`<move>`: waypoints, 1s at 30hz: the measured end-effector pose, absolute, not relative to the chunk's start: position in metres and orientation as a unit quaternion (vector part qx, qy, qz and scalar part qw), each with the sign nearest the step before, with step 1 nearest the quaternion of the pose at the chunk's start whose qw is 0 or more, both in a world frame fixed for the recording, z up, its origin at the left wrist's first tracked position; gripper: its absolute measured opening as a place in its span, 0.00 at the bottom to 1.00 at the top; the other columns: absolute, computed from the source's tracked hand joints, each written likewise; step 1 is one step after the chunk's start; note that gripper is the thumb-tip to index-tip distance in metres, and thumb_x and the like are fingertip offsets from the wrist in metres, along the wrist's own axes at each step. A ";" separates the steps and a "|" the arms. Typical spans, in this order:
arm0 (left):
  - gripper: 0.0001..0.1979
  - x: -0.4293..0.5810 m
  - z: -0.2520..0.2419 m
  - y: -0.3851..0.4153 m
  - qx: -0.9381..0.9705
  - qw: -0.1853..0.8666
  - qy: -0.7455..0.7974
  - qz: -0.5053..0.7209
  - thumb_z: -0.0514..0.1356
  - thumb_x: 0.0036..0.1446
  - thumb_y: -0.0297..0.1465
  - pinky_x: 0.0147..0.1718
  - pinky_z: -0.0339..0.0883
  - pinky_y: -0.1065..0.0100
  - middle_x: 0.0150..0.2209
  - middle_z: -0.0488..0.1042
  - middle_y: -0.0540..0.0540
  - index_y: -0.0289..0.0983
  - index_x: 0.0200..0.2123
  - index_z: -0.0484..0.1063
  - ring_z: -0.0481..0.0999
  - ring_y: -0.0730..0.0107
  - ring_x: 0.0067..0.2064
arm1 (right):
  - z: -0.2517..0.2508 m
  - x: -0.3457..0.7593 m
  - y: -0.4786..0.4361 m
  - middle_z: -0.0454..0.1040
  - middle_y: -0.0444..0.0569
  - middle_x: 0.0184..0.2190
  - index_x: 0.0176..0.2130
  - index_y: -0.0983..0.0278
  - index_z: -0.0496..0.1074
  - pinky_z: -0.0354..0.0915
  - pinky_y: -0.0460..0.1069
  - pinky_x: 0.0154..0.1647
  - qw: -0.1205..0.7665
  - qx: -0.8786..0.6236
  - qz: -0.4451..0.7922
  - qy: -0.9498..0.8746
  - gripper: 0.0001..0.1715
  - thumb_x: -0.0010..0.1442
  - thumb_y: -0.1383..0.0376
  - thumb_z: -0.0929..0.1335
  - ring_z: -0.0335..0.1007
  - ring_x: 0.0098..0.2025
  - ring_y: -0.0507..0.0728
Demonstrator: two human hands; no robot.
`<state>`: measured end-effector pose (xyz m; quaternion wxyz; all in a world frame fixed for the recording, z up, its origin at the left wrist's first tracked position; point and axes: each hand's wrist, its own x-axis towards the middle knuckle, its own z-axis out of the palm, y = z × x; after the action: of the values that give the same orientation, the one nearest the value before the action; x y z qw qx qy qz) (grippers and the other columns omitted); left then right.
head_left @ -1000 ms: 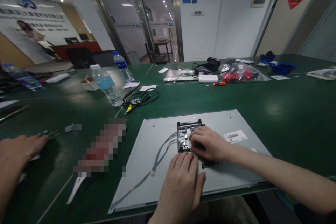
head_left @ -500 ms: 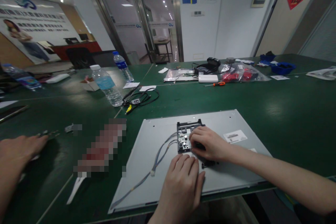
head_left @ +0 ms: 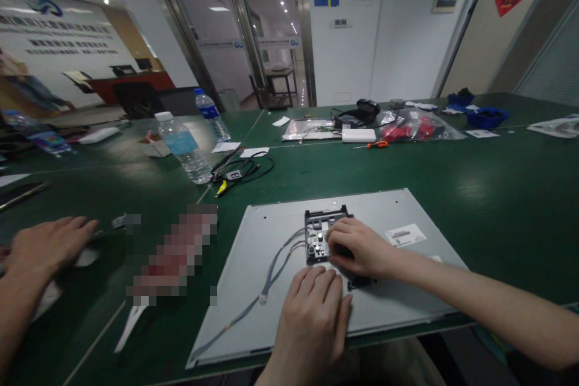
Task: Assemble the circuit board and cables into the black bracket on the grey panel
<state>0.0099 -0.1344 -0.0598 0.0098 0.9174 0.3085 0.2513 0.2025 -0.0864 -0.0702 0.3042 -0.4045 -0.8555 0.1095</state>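
Observation:
A flat grey metal panel [head_left: 389, 283] with a label lies on the table in front of me. On its middle sits a black plastic frame [head_left: 313, 215] carrying a small circuit board [head_left: 317, 243], from which a grey cable [head_left: 269, 278] runs to the panel's near left corner. My right hand [head_left: 362, 248] has its fingers curled over the frame's right part, hiding it. Just below the frame, my left hand [head_left: 313, 313] rests on the panel, fingers laid side by side and thumb apart, with nothing seen in it.
At the left, a co-worker's hand [head_left: 47, 247] reaches over the table beside a blurred-out reddish item [head_left: 176, 253]. Beyond the panel stand a water bottle [head_left: 183, 148] and black cables [head_left: 253, 166]. Farther back lie an orange screwdriver [head_left: 376, 145] and a plastic bag [head_left: 418, 125].
My two hands and the panel look almost unchanged. The co-worker's hand at the left has shifted slightly up and to the right. A person in the far left background has moved left.

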 end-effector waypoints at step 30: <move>0.14 0.008 -0.067 -0.133 0.917 -0.015 0.312 0.250 0.55 0.62 0.30 0.51 0.66 0.49 0.47 0.77 0.39 0.32 0.47 0.75 0.74 0.52 0.48 | -0.069 0.203 -0.087 0.74 0.49 0.40 0.36 0.63 0.68 0.63 0.54 0.50 0.296 -0.405 0.114 -0.857 0.06 0.58 0.68 0.70 0.67 0.46 0.58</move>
<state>0.0081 -0.1329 -0.0669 -0.0153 0.9167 0.3116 0.2495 0.2033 -0.0870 -0.0691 0.2963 -0.4054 -0.8572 0.1141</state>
